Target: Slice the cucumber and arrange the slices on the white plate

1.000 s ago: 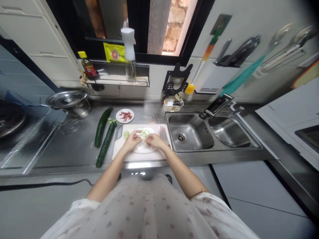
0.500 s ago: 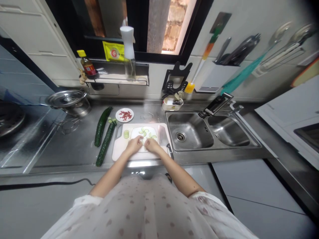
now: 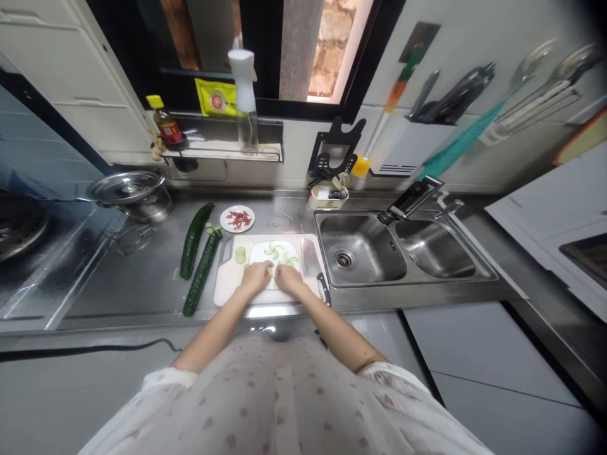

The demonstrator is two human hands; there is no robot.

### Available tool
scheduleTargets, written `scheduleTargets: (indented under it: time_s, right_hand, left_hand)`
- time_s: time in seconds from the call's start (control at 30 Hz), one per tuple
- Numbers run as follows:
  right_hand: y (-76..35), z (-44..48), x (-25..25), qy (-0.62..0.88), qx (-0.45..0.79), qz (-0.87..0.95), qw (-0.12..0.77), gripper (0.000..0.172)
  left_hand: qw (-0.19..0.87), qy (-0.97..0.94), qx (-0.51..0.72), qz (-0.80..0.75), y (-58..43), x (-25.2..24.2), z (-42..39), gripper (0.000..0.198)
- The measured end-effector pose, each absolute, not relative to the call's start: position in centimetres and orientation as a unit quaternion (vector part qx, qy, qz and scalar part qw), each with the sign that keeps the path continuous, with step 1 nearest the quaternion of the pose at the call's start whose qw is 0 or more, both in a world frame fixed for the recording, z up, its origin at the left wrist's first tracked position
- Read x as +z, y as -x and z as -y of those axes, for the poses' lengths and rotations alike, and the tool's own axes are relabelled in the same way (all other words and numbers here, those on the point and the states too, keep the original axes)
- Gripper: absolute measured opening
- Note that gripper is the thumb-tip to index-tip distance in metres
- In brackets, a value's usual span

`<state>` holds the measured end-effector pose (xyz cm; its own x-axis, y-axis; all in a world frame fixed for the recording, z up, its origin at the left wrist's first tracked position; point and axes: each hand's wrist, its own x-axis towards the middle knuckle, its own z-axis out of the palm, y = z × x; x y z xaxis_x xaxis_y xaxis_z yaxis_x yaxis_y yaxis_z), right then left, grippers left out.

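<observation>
Over the near part of a white square plate [image 3: 255, 252], my left hand [image 3: 257, 276] and my right hand [image 3: 288, 279] are close together, fingers bent and pinched. What sits between the fingertips is too small and hidden to make out. Thin curved cucumber slices [image 3: 274, 249] lie fanned on the plate, with another group [image 3: 288, 260] at its right side. The plate rests on a pale cutting board [image 3: 227, 287]. A small pile of round cucumber slices [image 3: 241, 255] is on the board's left. A knife [image 3: 324, 289] with a black handle lies along its right edge.
Left of the board lie a whole cucumber [image 3: 193, 243] and a cut one [image 3: 202, 278]. Behind is a small plate [image 3: 238, 228] of chopped red bits. A double sink [image 3: 360, 279] is on the right; a metal pot [image 3: 147, 205] stands far left.
Both hands have shifted very slightly and turned a little, their fingers still pinched over the plate. The slices, the cucumbers and the knife are where they were.
</observation>
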<state>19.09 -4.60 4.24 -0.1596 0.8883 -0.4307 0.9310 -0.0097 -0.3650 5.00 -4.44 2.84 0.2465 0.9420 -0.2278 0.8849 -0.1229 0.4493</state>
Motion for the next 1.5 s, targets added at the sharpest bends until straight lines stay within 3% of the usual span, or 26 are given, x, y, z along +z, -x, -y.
scheduleTargets:
  time_s: [0.77, 1.5]
  right_hand:
    - [-20.1, 7.0, 4.6, -0.601, -0.255, -0.757, 0.027, 0.031]
    - [-19.5, 7.6, 5.0, -0.588, -0.207, -0.777, 0.091, 0.034]
  left_hand:
    - [0.240, -0.751, 0.066, -0.611, -4.1, 1.5, 4.3, 0.028]
    - [0.231, -0.764, 0.068, -0.599, -4.2, 1.1, 4.4, 0.025]
